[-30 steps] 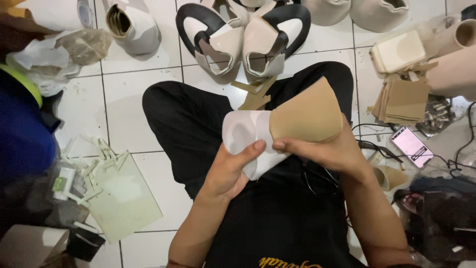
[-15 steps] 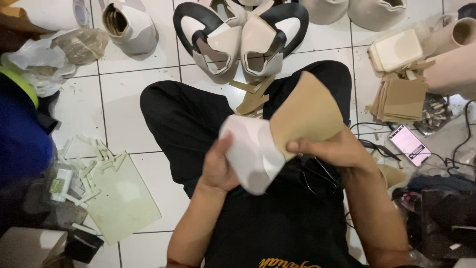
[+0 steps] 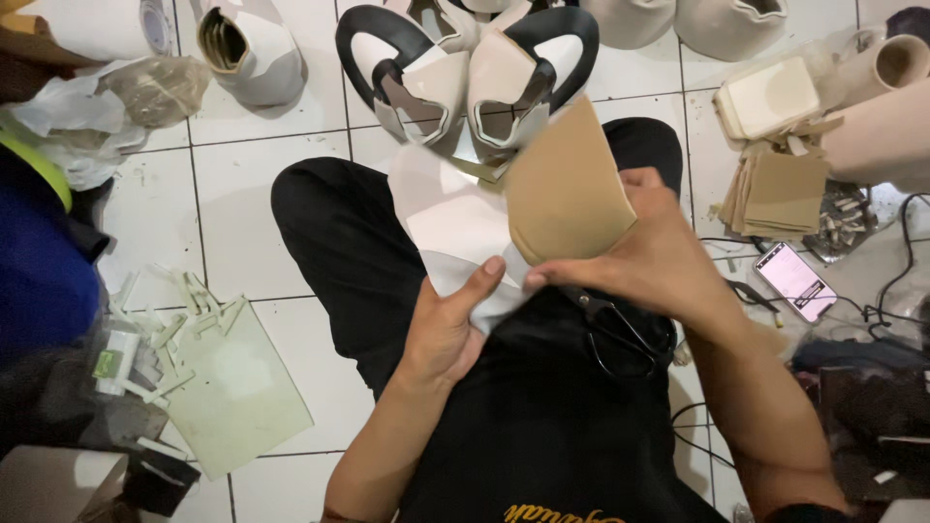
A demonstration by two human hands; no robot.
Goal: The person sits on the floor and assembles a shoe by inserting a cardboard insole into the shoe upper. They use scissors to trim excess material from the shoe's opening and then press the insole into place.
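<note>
White floor tiles (image 3: pixel 242 184) are filling the view, and a person in black trousers (image 3: pixel 349 232) is sitting on them. Beyond the knees, two black-and-beige shoe uppers (image 3: pixel 465 68) are lying side by side, with a white upper (image 3: pixel 252 48) to their left and pale lasts (image 3: pixel 678 19) to their right. At far right, rolls of beige material (image 3: pixel 872 107) are lying above a stack of tan pieces (image 3: pixel 775 189). At lower left, a pale green sheet (image 3: pixel 237 387) is lying among cut strips (image 3: pixel 165 320).

Over the lap, both hands are holding a shoe piece, its white part (image 3: pixel 465 228) on the left joined to a tan part (image 3: pixel 562 194) on the right. The left hand (image 3: pixel 450 324) is gripping the white part's lower edge, thumb pressed on top. The right hand (image 3: pixel 659 257) is pinching the tan part's lower edge between thumb and fingers, the piece standing up toward the uppers.

Black scissors (image 3: pixel 620 329) are resting on the lap under the right wrist. A phone (image 3: pixel 794 281) with a lit screen is lying on the floor at right, beside black cables (image 3: pixel 891 300).
</note>
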